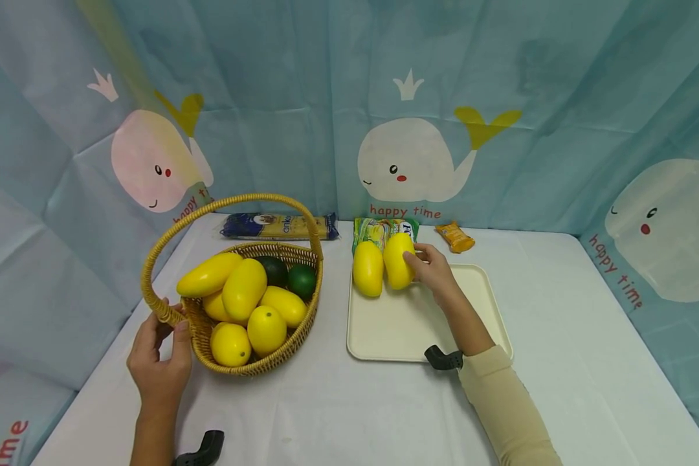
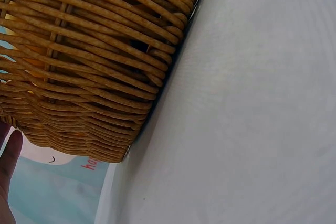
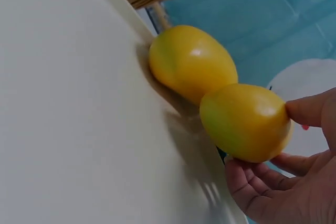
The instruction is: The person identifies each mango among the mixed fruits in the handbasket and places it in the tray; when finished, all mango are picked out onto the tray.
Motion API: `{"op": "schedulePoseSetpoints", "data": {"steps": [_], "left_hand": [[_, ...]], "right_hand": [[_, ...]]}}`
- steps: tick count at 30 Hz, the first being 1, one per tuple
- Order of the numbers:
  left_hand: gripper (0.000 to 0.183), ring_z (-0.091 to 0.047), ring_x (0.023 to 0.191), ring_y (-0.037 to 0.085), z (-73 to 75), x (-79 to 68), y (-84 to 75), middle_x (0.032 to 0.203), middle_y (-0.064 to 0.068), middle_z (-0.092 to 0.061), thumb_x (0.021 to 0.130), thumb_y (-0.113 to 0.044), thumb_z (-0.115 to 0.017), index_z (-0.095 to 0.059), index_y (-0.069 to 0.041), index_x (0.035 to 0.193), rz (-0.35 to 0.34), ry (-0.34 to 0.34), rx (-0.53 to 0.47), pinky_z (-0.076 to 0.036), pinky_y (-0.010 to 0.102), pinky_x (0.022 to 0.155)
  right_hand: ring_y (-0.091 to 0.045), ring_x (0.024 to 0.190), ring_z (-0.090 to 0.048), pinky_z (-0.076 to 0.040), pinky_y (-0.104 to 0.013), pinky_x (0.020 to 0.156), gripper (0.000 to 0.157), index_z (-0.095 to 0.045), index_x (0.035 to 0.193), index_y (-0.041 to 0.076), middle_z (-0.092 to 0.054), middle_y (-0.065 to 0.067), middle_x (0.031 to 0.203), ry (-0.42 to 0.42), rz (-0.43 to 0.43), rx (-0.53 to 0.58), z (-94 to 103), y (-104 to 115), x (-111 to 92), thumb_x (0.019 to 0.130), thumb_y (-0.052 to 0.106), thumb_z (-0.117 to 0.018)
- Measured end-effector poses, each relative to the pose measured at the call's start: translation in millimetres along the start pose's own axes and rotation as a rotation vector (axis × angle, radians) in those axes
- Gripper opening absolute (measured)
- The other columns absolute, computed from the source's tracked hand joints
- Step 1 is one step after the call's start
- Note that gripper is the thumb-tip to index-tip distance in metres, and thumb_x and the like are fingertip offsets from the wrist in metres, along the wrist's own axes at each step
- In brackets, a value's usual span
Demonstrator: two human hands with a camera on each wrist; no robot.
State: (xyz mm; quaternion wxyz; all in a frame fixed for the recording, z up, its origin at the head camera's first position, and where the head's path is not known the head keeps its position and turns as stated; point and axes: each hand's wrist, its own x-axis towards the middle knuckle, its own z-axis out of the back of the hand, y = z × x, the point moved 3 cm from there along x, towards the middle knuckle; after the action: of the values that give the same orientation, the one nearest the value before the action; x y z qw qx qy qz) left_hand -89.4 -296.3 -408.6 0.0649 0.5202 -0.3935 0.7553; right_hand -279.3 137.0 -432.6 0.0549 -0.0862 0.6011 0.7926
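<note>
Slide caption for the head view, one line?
Left hand grips the basket of fruit; right hand holds a mango beside a second mango at the tray.

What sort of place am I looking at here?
Probably a small staged tabletop area: a pale blue, whale-print fabric curtain hangs behind a white table, which holds a tan, round wicker basket with oval, yellow fruit inside.

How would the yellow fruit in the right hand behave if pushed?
The yellow fruit would probably roll or rock, being rounded and oblong. Its smooth, shiny skin may be slippery. It seems firm: no dent shows where the right hand grips it.
</note>
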Motion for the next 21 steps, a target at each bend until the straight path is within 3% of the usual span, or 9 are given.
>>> {"op": "schedulePoseSetpoints", "data": {"steps": [10, 21], "left_hand": [[0.037, -0.064, 0.106, 0.007, -0.2, -0.1, -1.4, 0.105, 0.033, -0.065, 0.09, 0.005, -0.065, -0.062, 0.011, 0.127, 0.004, 0.002, 0.006, -0.048, 0.017, 0.096], [0.039, -0.064, 0.106, 0.008, -0.2, -0.1, -0.7, 0.107, 0.03, -0.066, 0.088, 0.007, -0.065, -0.062, 0.01, 0.127, 0.007, 0.004, 0.005, -0.048, 0.017, 0.096]], "right_hand": [[-0.03, 0.109, -0.054, -0.057, -0.036, 0.084, 0.058, -0.041, 0.15, 0.006, -0.05, -0.019, 0.137, 0.03, -0.069, 0.003, -0.3, -12, 8, 0.101, 0.033, -0.058], [-0.031, 0.11, -0.055, -0.058, -0.034, 0.083, 0.056, -0.041, 0.15, 0.007, -0.05, -0.02, 0.136, 0.055, -0.051, -0.024, -4.3, -15, 9, 0.102, 0.032, -0.057]]}}
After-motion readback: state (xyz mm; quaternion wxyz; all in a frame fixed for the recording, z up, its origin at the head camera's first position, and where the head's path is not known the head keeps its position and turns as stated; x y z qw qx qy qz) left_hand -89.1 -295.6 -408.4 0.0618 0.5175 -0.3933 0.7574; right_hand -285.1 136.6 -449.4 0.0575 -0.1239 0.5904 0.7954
